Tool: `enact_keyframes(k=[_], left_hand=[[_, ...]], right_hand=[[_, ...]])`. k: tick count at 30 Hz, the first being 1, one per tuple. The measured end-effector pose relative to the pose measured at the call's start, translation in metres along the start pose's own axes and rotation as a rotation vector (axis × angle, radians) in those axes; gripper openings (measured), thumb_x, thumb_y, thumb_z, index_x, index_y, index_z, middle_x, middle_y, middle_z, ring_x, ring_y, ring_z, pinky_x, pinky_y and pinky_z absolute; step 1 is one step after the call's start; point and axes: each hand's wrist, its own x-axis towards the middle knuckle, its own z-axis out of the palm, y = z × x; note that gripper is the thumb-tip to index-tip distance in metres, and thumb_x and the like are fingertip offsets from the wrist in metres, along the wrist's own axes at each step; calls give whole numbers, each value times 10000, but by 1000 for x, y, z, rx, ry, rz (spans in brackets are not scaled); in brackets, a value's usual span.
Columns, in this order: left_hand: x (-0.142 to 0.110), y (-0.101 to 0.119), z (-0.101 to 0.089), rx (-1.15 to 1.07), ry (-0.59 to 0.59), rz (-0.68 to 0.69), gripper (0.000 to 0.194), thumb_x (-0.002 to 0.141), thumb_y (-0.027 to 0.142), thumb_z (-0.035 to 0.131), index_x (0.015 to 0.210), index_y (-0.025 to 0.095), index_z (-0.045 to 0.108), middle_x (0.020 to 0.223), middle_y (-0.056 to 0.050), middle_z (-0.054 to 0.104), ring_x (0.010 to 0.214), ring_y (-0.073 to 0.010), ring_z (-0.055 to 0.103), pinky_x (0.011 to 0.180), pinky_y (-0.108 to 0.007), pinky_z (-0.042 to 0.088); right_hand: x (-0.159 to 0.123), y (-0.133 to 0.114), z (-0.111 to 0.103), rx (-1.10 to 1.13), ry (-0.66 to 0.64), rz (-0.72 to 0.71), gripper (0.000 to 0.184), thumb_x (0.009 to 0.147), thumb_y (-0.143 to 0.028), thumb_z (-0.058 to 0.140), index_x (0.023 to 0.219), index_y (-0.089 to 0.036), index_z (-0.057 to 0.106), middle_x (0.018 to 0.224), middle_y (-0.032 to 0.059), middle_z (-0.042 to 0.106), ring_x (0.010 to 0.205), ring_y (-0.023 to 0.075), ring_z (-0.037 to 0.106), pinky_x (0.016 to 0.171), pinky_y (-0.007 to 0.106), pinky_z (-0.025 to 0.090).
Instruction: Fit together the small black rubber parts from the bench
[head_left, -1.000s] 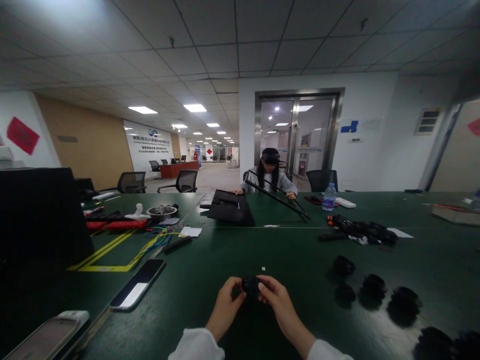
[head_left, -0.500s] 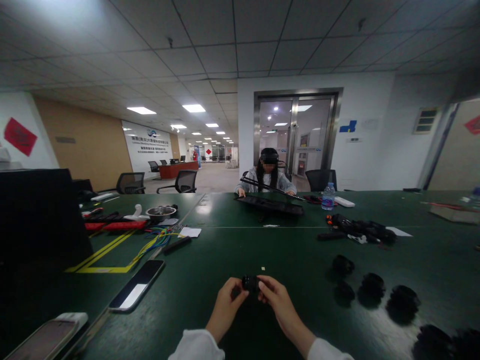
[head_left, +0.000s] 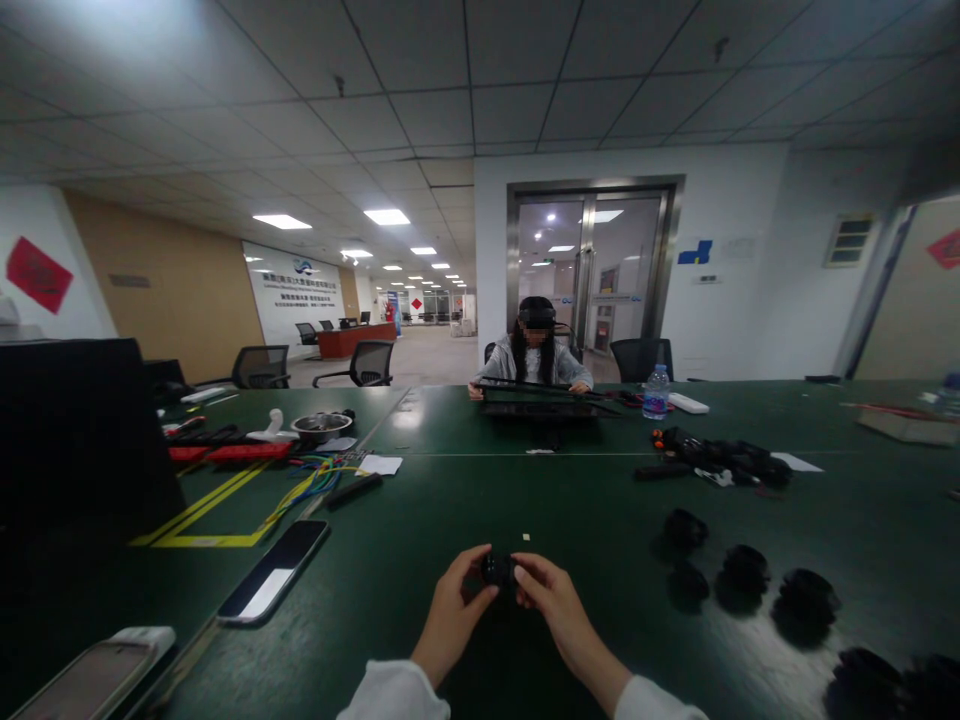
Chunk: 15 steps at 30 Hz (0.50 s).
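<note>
Two hands pinch a small rounded black part above a dark green smooth tabletop

In the head view, the part is at the near middle of the scene, between the two hands. It looks squat and round, nearly all black, with a few faint lighter glints on its left, darker face; its finer details are too small and dim to make out, and its material cannot be told. The left hand pinches its left side between thumb and fingers, while the right hand grips its right side the same way — the fingertips cover some of its edge.

A tiny cream-coloured square chip lies just beyond the part. To the right, a loose group of black, round, ridged pieces sits on the tabletop, well apart from the hands. To the left lies a dark-screened flat smartphone with a bright white patch across its nearer half, and a second, pale-edged phone rests nearer still. On the far side, a person in a grey top holds long, thin black bars — just left of a clear plastic bottle.
</note>
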Motion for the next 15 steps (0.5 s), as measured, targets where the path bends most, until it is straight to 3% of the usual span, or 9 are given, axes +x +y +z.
enact_keyframes(k=[6, 15], left_hand=[[0, 3, 0, -4, 14, -25, 389, 691, 268, 569, 1067, 212, 489, 982, -49, 575, 891, -193, 527, 702, -274, 416], [-1, 1, 0, -13, -41, -9, 430, 696, 244, 559, 1111, 220, 447, 896, -31, 560, 792, -168, 541, 663, -260, 420]], right_hand=[[8, 13, -2, -3, -21, -44, 364, 663, -358, 569, 956, -141, 577, 772, 37, 603, 607, 126, 522, 568, 260, 403], [0, 1, 1, -29, 2, -20, 371, 642, -365, 574, 947, -155, 584, 831, 47, 604, 651, 148, 535, 595, 279, 418]])
